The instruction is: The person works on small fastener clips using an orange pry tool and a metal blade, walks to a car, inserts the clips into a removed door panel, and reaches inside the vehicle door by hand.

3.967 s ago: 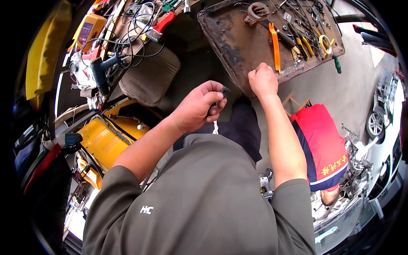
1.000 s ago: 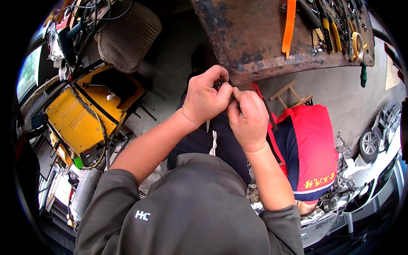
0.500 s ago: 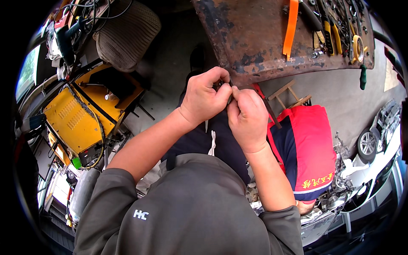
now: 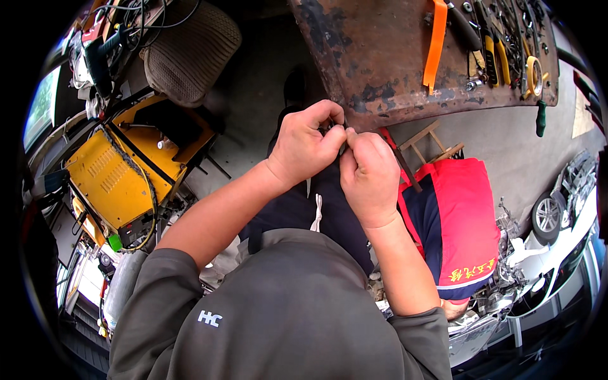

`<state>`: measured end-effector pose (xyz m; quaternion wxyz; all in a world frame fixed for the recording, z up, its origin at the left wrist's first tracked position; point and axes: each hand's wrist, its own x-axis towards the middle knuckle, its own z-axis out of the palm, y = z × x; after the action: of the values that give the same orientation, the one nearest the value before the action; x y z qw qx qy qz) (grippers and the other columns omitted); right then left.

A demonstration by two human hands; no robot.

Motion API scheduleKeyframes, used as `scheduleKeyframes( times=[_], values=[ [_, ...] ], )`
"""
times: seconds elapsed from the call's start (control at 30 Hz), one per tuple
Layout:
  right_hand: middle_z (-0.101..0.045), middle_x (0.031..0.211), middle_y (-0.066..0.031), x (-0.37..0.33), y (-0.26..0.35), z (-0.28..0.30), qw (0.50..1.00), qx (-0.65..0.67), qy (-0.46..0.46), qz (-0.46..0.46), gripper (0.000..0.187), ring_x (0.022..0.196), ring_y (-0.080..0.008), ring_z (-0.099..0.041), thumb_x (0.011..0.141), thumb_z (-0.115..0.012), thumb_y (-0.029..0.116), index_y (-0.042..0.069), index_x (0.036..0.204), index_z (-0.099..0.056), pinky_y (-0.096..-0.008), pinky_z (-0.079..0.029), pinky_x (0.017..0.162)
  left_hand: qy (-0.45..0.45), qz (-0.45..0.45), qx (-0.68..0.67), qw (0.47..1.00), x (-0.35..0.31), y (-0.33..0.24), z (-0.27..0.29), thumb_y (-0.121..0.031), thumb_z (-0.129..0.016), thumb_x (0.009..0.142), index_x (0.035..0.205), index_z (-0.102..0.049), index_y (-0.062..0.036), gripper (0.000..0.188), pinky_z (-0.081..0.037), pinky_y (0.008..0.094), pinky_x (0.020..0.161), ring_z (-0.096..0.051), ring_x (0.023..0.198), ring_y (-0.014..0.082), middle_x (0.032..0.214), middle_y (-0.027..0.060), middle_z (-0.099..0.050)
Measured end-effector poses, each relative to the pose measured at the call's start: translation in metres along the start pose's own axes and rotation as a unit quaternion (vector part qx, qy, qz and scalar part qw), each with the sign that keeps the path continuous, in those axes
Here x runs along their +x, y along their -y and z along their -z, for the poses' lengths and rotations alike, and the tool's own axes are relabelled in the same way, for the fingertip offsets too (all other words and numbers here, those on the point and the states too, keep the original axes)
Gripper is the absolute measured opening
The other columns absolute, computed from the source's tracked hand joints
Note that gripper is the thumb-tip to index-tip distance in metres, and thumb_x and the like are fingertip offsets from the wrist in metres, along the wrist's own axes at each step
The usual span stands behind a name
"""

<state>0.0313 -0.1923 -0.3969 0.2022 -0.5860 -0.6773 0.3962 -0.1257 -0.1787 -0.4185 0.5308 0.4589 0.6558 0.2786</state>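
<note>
My left hand (image 4: 308, 143) and my right hand (image 4: 370, 175) meet at the near left corner of a worn brown metal table (image 4: 373, 69). Fingers and thumbs of both are closed in a pinch around a small dark piece (image 4: 344, 130). Most of that piece is covered by the fingertips, so its kind cannot be made out. Below the hands are my dark trousers with a white drawstring (image 4: 316, 213).
On the table lie an orange strip (image 4: 434, 47), yellow-handled pliers (image 4: 501, 58), a tape roll (image 4: 534, 75) and several tools. A person in a red and navy top (image 4: 461, 215) is close on the right. A yellow machine (image 4: 114, 177) and a mesh chair (image 4: 190, 54) stand left.
The view has shifted very slightly, so the table and its tools appear a little to the right. Both hands keep the same pinch in nearly the same place.
</note>
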Motion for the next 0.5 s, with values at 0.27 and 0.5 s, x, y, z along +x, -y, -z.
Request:
scheduleKeyframes(
  times=[0.27,0.5],
  values=[
    [-0.070,0.096,-0.0117,-0.011,0.000,-0.007,0.999,-0.005,-0.034,0.015,0.029,0.088,-0.0317,-0.068,0.083,-0.073,-0.004,0.002,0.112,-0.073,-0.0419,-0.056,0.079,-0.025,0.007,-0.003,1.000,-0.005,0.002,-0.001,-0.005,-0.068,0.084,0.092,-0.069,-0.0015,0.008,-0.052,0.0303,0.060,-0.066,0.061,0.0163,0.072,0.0114,-0.069],
    [-0.071,0.098,-0.0118,-0.020,-0.003,-0.001,0.997,-0.015,-0.063,0.041,0.028,0.089,-0.0310,-0.069,0.082,-0.075,-0.005,0.002,0.108,-0.074,-0.0407,-0.057,0.079,-0.035,0.037,-0.020,0.998,-0.010,-0.002,-0.007,-0.001,-0.067,0.084,0.093,-0.068,-0.0003,0.010,-0.053,0.0271,0.065,-0.064,0.067,0.0110,0.075,0.0063,-0.068]
  ],
)
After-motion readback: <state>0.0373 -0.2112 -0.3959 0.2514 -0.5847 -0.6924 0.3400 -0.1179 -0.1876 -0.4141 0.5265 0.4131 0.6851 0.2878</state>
